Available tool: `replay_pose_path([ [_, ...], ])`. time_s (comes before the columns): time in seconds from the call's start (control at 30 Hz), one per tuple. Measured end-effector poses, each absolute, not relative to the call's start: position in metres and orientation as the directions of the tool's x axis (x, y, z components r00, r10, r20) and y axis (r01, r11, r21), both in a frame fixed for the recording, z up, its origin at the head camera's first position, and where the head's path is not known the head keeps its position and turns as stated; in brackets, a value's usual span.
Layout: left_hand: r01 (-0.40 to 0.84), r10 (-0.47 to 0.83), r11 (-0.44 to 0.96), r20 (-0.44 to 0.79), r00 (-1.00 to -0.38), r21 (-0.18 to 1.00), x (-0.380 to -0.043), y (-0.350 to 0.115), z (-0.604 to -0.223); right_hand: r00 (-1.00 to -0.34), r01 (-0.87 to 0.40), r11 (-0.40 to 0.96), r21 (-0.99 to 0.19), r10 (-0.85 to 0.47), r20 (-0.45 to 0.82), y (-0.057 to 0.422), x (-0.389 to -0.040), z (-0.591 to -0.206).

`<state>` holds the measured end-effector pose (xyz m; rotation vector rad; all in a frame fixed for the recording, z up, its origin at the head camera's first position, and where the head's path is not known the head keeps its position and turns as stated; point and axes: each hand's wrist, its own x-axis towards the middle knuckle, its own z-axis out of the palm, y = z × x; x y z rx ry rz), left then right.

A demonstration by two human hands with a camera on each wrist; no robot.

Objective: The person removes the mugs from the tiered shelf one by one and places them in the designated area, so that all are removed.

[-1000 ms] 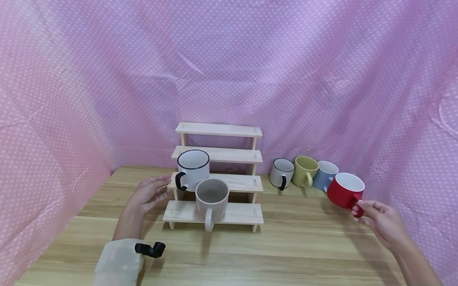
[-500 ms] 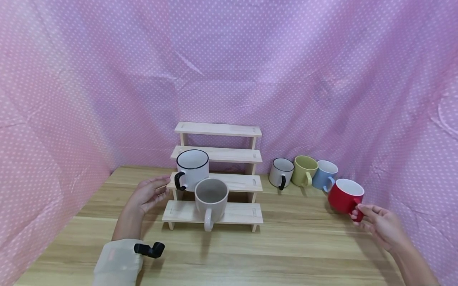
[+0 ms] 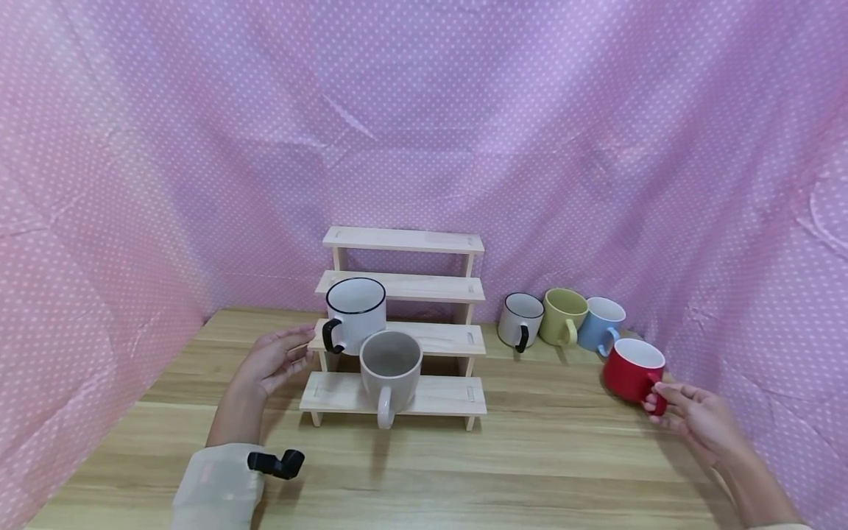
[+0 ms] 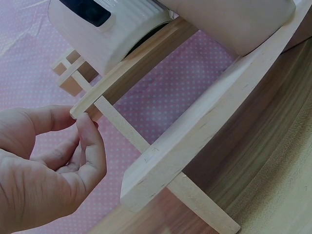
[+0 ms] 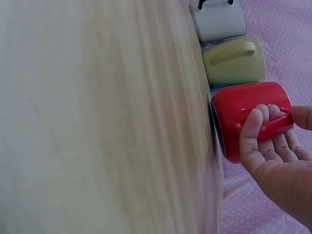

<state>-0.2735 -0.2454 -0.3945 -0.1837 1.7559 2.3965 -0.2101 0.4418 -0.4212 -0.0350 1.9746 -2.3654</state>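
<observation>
By its handle, my right hand [image 3: 704, 421] holds a red mug [image 3: 631, 374] with a white inside, fingers through the loop in the right wrist view. The mug is low at the right of the table, just in front of a blue mug [image 3: 600, 324]. My left hand [image 4: 53, 165] pinches the end of a board of the stepped wooden display shelf [image 3: 437, 338] between thumb and finger. On that same tier sits a white mug with black rim and handle [image 3: 358, 313]. A beige mug [image 3: 391, 375] stands on the lowest tier, handle toward me.
Beside the blue mug stand a yellow mug [image 3: 563, 318] and a smaller white mug with black handle [image 3: 520, 322], in a row along the back of the wooden table [image 3: 530, 456]. Pink dotted cloth [image 3: 411, 110] hangs behind and at both sides.
My right hand has lowered the red mug and brought it slightly left and nearer to me, uncovering more of the blue mug. The left hand has stayed at the shelf.
</observation>
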Motion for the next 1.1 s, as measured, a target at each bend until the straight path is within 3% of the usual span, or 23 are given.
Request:
replay_pose_path([
  [0.23,-0.2,0.052,-0.285,-0.193,-0.98,0.937,-0.273,-0.245,-0.394,-0.996,0.047,-0.184,-0.982,-0.077,-0.034,0.443,-0.211,-0.423],
  [0.43,-0.197,0.058,-0.281,-0.189,-0.98,0.939,-0.274,-0.245,-0.395,-0.972,0.096,-0.279,-0.955,-0.234,-0.03,0.458,-0.211,-0.427],
  [0.63,-0.197,0.052,-0.293,-0.19,-0.98,0.936,-0.274,-0.246,-0.396,-0.944,0.138,-0.247,-0.959,-0.327,-0.052,0.469,-0.214,-0.43],
  [0.93,-0.202,0.058,-0.311,-0.194,-0.979,0.929,-0.274,-0.246,-0.394,-0.934,0.129,-0.251,-0.959,-0.355,-0.032,0.468,-0.213,-0.428],
  [1.1,-0.205,0.06,-0.314,-0.196,-0.979,0.927,-0.275,-0.246,-0.395,-0.949,0.129,-0.169,-0.977,-0.306,-0.073,0.467,-0.212,-0.424],
])
